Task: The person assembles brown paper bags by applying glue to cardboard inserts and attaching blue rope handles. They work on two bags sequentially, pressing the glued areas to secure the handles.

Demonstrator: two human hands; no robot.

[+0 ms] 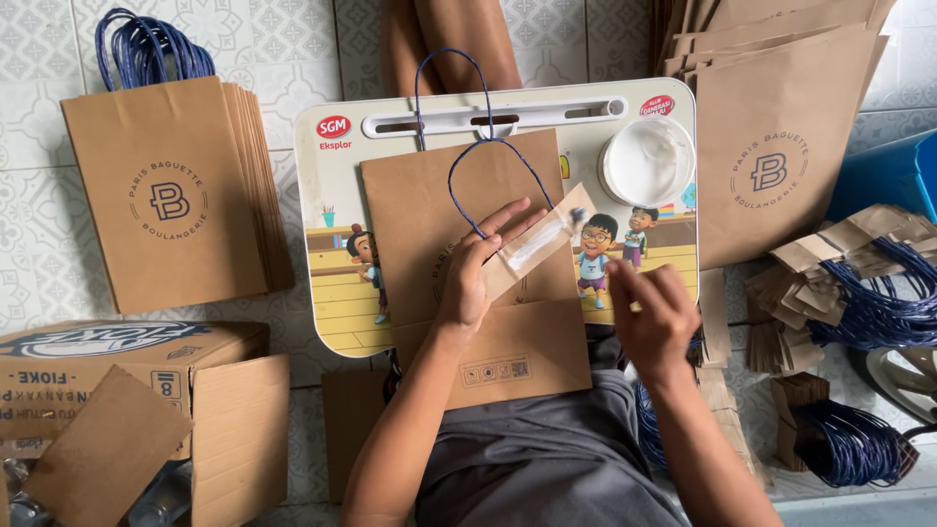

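So the brown paper bag (pixel 429 220) is lying flat in the middle of the little lap tray surface (pixel 337 195), its bottom edge hanging over the near edge toward the person's lap. The left hand (pixel 478 268) is resting flat on it, fingers spread, pressing down a paper strip (pixel 532 249) with a shiny wet-looking patch, right where the blue cord handle (pixel 488 161) is looping up toward the far edge. The right hand (pixel 656 310) is hovering off the bag's right side over the near right edge, fingertips pinched together; I can't tell what, if anything, its grip is holding.

Looks to me like the handle-gluing step: strip going on over the cord ends. The next move probably calls for smoothing that strip down square without letting the cord slip out.

A white tub of paste (pixel 648 159) is sitting at the far right corner. Off the tray, finished bags (pixel 166 200) are stacking up on the floor to the left, flat bags (pixel 771 146) to the right, and corded handle pieces (pixel 869 293) are piling at the right.
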